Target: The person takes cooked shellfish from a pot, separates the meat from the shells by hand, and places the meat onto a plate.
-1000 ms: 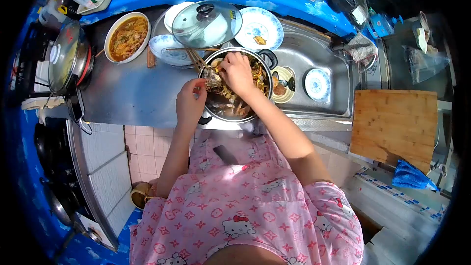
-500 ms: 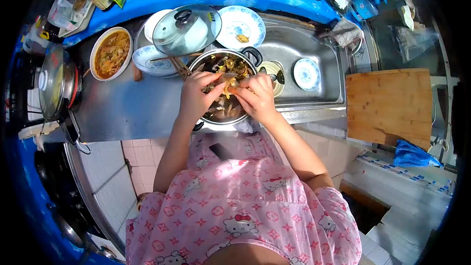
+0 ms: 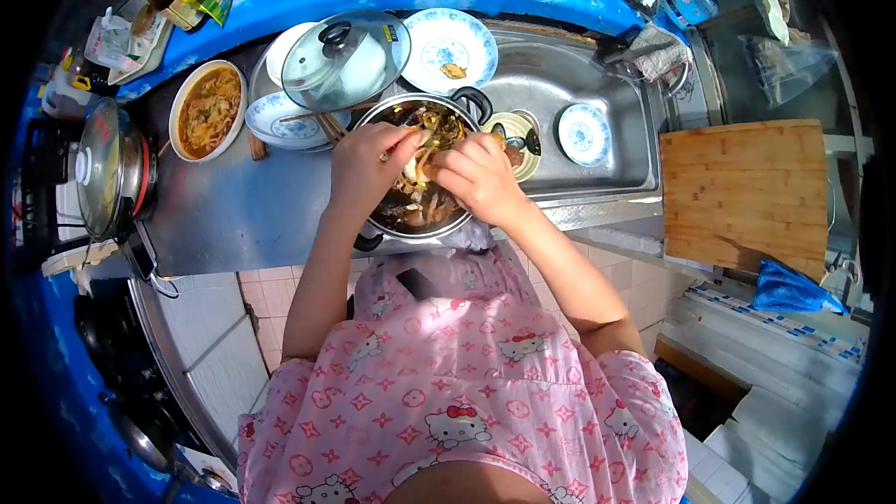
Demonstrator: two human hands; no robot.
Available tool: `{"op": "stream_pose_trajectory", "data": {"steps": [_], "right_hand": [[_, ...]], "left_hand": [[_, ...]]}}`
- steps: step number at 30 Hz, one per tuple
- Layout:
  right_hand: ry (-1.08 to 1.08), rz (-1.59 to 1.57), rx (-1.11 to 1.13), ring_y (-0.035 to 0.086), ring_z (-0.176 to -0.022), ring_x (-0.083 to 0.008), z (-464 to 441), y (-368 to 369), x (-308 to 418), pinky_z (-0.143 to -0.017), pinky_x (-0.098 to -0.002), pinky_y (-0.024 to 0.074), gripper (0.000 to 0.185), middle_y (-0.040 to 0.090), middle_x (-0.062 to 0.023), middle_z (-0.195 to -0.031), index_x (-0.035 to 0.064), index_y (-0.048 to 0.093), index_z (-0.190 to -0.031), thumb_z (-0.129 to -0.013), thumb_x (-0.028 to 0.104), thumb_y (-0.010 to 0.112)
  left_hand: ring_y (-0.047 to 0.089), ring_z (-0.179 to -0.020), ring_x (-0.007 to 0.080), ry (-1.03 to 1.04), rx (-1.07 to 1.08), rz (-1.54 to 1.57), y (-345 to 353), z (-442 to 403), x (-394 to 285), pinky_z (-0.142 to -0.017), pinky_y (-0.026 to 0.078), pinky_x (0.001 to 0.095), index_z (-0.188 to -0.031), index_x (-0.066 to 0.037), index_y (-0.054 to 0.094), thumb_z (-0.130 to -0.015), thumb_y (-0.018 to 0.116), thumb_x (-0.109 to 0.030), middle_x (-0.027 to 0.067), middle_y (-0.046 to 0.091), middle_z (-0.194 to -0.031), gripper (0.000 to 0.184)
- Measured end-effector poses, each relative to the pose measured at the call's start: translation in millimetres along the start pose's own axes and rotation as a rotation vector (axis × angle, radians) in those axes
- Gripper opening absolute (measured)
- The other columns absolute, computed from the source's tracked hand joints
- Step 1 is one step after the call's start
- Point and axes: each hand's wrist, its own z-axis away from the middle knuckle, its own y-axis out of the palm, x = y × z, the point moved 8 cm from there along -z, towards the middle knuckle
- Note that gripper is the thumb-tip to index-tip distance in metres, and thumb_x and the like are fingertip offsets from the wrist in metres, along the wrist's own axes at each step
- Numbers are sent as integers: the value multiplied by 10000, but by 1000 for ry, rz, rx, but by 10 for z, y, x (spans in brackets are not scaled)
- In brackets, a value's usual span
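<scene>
- Both left hand (image 3: 359, 171) and right hand (image 3: 483, 177) curl their fingers over the pot (image 3: 413, 233); what they pinch, I cannot tell.
- Pale food (image 3: 412, 168) shows between them.
- The pot sits at the surface's (image 3: 243, 215) near edge, beside the sink (image 3: 551, 93).
- A glass lid (image 3: 345, 63) lies toward the far edge.

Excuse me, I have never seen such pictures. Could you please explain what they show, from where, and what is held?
There is no machine: a person uses two bare hands, seen by one head-worn camera looking forward and down. The left hand and right hand hold pale food above a pot; exactly what food, I cannot tell. On the metal counter are a glass lid and a filled bowl. The sink holds a small plate; a cutting board is at right.
</scene>
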Motion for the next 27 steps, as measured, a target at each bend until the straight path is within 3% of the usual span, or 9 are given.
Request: {"op": "stream_pose_trajectory", "data": {"steps": [2,3,6,9,12,15,19,23,27], "right_hand": [[-26,-26,-15,508,-773,-188,20,-9,-11,-709,-321,409,175,556,-9,-865,94,596,-796,-634,159,583],[-38,-38,-22,512,-768,-190,34,-10,-16,-686,-318,408,194,568,-7,-870,99,614,-813,-629,159,596],[-65,-59,-72,522,-785,-193,68,-30,-32,-694,-322,413,202,580,-5,-896,99,624,-826,-635,160,602],[-27,-67,-76,527,-822,-194,126,-4,-63,-772,-329,422,158,574,-12,-941,89,565,-775,-630,150,582],[60,-97,-35,541,-844,-205,207,78,-185,-781,-335,420,161,597,-21,-958,83,592,-805,-653,131,616],[269,-239,-14,549,-863,-226,168,98,-337,-786,-347,417,154,608,-38,-924,69,614,-840,-694,113,632],[744,-576,-31,545,-857,-258,310,312,-597,-779,-353,412,189,586,-61,-847,58,625,-876,-719,158,656],[618,-347,-7,528,-833,-254,52,271,-536,-765,-364,410,268,550,-62,-796,70,635,-865,-662,230,705],[585,-209,125,533,-855,-259,19,408,-456,-761,-370,407,192,558,-66,-791,91,642,-797,-642,191,692]], "left_hand": [[560,-550,173,-216,28,190,72,42,303,-546,447,315,-846,-38,668,-838,615,-253,64,608,-660,221],[531,-509,118,-327,119,188,129,46,423,-497,416,274,-801,-5,654,-860,600,-276,42,576,-592,283],[515,-503,71,-760,170,682,346,220,605,-475,369,220,-760,2,657,-868,599,-312,23,574,-569,338],[505,-499,51,-786,223,653,394,263,644,-469,351,194,-750,-5,657,-867,597,-335,14,571,-577,355],[540,-492,64,-784,216,668,418,292,684,-427,347,198,-738,9,636,-880,582,-301,0,567,-592,345],[566,-513,72,-673,121,543,344,266,659,-448,376,203,-772,21,647,-881,577,-307,-3,577,-603,353],[592,-525,133,-555,52,412,344,265,664,-492,427,262,-826,19,662,-861,591,-301,52,613,-608,330],[599,-538,212,-486,66,135,245,222,506,-524,448,313,-836,-14,673,-833,605,-292,118,619,-622,286],[597,-554,250,-467,51,40,203,241,373,-526,445,332,-827,-55,684,-825,599,-304,114,621,-636,263]]}}
